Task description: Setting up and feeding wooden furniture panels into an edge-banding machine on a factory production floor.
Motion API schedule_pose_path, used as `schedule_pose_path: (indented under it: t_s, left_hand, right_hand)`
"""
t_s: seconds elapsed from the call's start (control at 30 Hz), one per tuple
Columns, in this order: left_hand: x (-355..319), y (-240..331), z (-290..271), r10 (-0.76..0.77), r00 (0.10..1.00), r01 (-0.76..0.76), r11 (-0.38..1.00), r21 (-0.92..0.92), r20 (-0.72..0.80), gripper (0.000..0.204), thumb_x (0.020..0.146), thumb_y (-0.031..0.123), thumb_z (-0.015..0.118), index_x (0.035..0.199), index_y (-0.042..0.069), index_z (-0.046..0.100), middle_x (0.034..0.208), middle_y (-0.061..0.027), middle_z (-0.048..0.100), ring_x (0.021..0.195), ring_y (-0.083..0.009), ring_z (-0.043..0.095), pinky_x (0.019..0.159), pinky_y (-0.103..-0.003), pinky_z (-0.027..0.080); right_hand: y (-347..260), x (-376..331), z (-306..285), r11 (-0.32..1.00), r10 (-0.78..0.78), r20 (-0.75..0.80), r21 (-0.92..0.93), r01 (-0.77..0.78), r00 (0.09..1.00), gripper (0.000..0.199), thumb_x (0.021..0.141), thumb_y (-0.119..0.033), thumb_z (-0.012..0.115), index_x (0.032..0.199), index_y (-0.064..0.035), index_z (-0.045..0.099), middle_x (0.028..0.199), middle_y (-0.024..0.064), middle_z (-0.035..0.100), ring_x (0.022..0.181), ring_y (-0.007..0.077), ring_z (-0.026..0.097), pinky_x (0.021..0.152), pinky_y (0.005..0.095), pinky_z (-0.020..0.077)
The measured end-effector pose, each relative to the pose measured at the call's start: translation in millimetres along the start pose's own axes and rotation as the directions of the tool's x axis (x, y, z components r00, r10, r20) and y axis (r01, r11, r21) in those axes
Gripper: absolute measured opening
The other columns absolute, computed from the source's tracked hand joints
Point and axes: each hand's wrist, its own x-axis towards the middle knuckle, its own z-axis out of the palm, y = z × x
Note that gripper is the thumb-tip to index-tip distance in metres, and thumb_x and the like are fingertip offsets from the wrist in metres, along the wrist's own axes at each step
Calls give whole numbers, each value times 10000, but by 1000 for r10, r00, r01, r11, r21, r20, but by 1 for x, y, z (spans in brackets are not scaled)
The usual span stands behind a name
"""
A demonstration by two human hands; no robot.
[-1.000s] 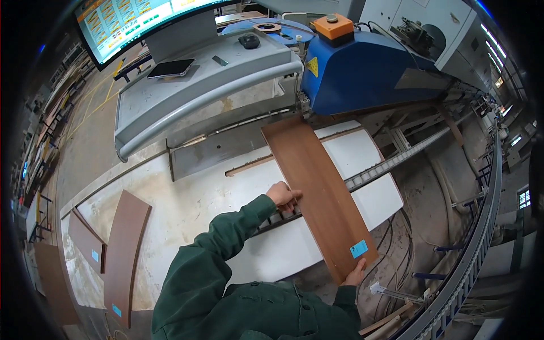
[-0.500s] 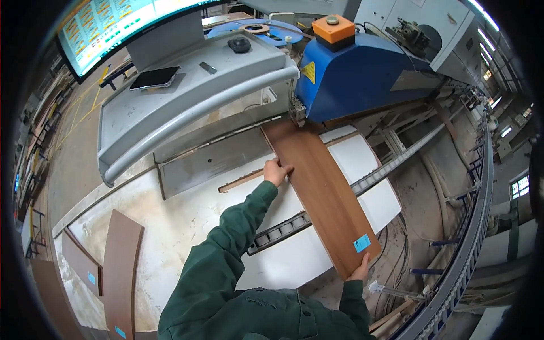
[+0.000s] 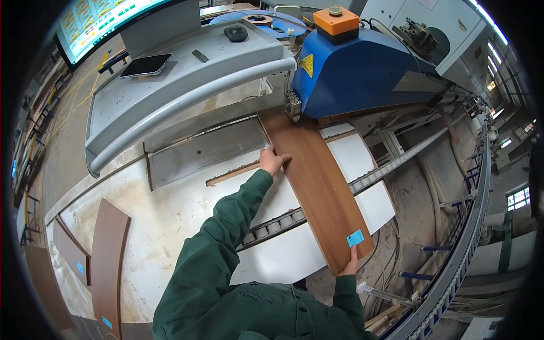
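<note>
A long brown wood-grain board [image 3: 320, 187] lies across the white worktable [image 3: 277, 255], its far end against the blue machine housing [image 3: 351, 79]. On its left edge, about a third of the way down, my left hand [image 3: 273, 161] grips it with the thumb on top. My right hand [image 3: 351, 264] holds the near end, thumb on the top face touching the lower edge of a blue label [image 3: 355, 237]. The fingers of my right hand are hidden beneath the board. A roller strip [image 3: 275, 228] runs under the board's middle.
Two more labelled brown boards [image 3: 107, 260] [image 3: 71, 249] lie at the left of the table. A grey shelf [image 3: 187, 90] with a phone [image 3: 146, 66] and mouse [image 3: 236, 33] stands beyond. An orange button box [image 3: 336, 24] tops the machine. A conveyor rail [image 3: 473, 226] curves along the right.
My right hand has shifted its hold at the board's near end, and its thumb now reaches the blue label. The left hand keeps its grip. The whole view has shifted slightly.
</note>
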Motion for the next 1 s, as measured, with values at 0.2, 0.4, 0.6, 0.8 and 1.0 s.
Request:
schedule_pose_path:
  t_s: [0.2,0.4,0.6,0.8,1.0]
  left_hand:
    - [5,-2,3,39,999,-33,981,190,-31,328,627,163,713,865,-42,619,765,-109,636,669,-155,598,643,-273,467]
    - [7,-6,7,67,997,-54,972,230,-46,345,604,196,727,834,-41,629,722,-114,634,602,-160,586,606,-275,467]
    - [-8,16,13,141,984,-109,962,251,-113,458,569,276,730,906,-8,608,795,-157,559,771,-255,509,723,-326,437]
    - [-1,9,22,141,984,-116,970,212,-107,530,566,342,720,928,-19,577,880,-196,491,853,-304,460,773,-347,416]
    - [20,11,54,129,991,-123,970,211,-18,550,553,366,735,900,-29,575,916,-220,484,884,-321,468,786,-350,419]
  right_hand:
    - [-1,-4,6,999,38,-83,-35,-41,996,525,760,-307,619,1142,22,471,1095,112,528,936,223,540,816,333,429]
    - [0,-2,2,995,-63,-86,-82,56,994,648,759,-233,634,1287,-49,307,1213,105,430,988,236,488,833,368,425]
    - [-20,-9,16,985,4,-180,-171,-35,984,604,754,-327,624,1217,-15,395,1156,120,471,981,250,491,844,374,412]
    - [-21,4,15,993,-42,-103,-114,30,994,599,762,-330,616,1208,1,392,1130,123,489,958,250,512,829,360,429]
    - [-23,55,-15,997,-27,-33,-67,24,999,559,782,-335,591,1179,18,417,1104,122,507,933,240,532,804,363,440]
